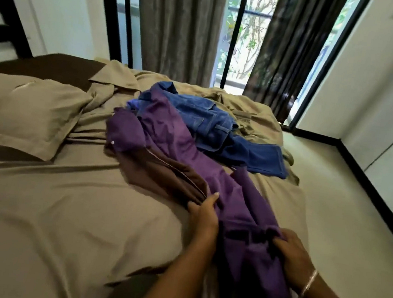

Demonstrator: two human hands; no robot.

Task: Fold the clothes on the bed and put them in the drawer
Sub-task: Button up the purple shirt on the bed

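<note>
Folding has barely begun, by the look of things. Both hands work the near end of a purple garment (pixel 183 145) that trails unfolded from the edge of the bed (pixel 49 205) up toward the middle. The left hand (pixel 204 214) has its grip closed on the garment's left edge, thumb on top, where it meets a brown garment (pixel 160 176) lying partly beneath. The right hand (pixel 293 255), a bracelet (pixel 307 284) at its wrist, has its fingers curled into the bunched fabric on the other side. A pair of blue jeans (pixel 220 127) lies crumpled beyond, touching the purple cloth's far end, and a beige shirt (pixel 115 80) with its collar showing rests near the beige pillow (pixel 26 109).

No folded piece shows anywhere, so I judge every garment is left to fold, and all of the putting away as well.

No drawer is in view. Whether the purple piece is trousers or a shirt is hard to make out; its lower end is cut off by the frame and hidden by the forearms. Rumpled beige cloth at the far edge could be bedding or clothing.
</note>
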